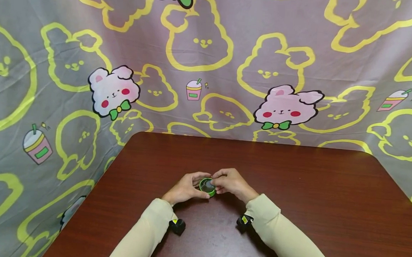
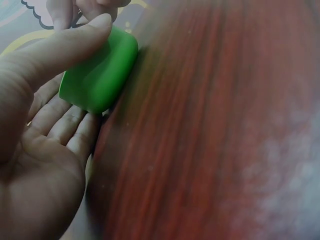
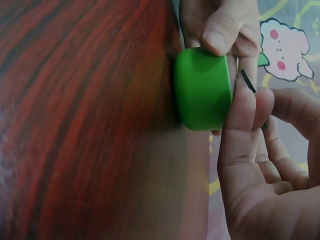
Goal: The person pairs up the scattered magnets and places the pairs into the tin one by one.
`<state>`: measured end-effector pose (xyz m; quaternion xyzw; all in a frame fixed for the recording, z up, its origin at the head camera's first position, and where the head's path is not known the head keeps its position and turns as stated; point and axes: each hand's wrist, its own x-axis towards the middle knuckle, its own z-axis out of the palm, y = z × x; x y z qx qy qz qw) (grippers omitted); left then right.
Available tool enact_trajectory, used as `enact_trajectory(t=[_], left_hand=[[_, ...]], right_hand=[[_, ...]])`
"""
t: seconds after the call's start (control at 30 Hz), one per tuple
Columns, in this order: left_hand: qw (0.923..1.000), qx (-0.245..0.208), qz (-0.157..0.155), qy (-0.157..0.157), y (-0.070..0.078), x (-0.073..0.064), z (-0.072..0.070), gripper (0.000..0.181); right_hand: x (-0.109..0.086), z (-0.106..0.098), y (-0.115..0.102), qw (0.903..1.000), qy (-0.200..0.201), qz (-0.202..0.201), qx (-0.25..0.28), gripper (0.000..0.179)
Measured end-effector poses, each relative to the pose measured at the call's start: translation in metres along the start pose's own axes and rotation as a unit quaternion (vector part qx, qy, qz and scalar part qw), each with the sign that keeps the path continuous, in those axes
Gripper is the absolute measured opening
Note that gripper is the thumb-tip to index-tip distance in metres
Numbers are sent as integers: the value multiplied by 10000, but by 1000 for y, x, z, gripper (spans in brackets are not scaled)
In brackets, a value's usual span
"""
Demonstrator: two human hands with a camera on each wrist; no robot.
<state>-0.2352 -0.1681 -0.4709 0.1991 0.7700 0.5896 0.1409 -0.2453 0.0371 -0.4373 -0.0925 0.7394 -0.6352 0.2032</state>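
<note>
A small round green container [image 1: 212,194] with a dark inside is on the table at the middle of the head view. My left hand [image 1: 186,187] grips it, thumb on the near side and fingers around the far side. In the right wrist view its smooth green wall [image 3: 202,90] faces the camera, with its mouth toward my right fingers. My right hand [image 1: 234,183] pinches a thin dark flat piece [image 3: 247,80] between thumb and fingertip, right at the mouth. From above, that piece looks like a greyish disc [image 1: 209,182] overlapping the container's opening.
The dark reddish-brown wooden table [image 1: 310,204] stretches out on all sides of the hands. Behind and to the left hangs a cartoon-printed curtain [image 1: 229,79]. Small black cameras [image 1: 177,226] are strapped at both wrists below the cream sleeves [image 1: 148,226].
</note>
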Motion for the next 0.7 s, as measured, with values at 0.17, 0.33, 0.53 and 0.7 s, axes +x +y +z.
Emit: enact_trajectory(t=[0.17,0.33,0.53,0.7], left_hand=[[9999,-11,-125,-44,2,-1,1,65],[9999,55,-115,-43,2,0,2,65],[9999,142,-27,-28,3,0,1,67],[9983,583,-40,26,13,-1,-1,68]], right_hand=[[-1,3,0,9997,-39,-84,-239,19],[-2,1,0,9998,111,-127,-126,22],[-3,-4,2,9996,120,-227,-92,23],[-7,-11,1,9995,126,-224,-208,23]])
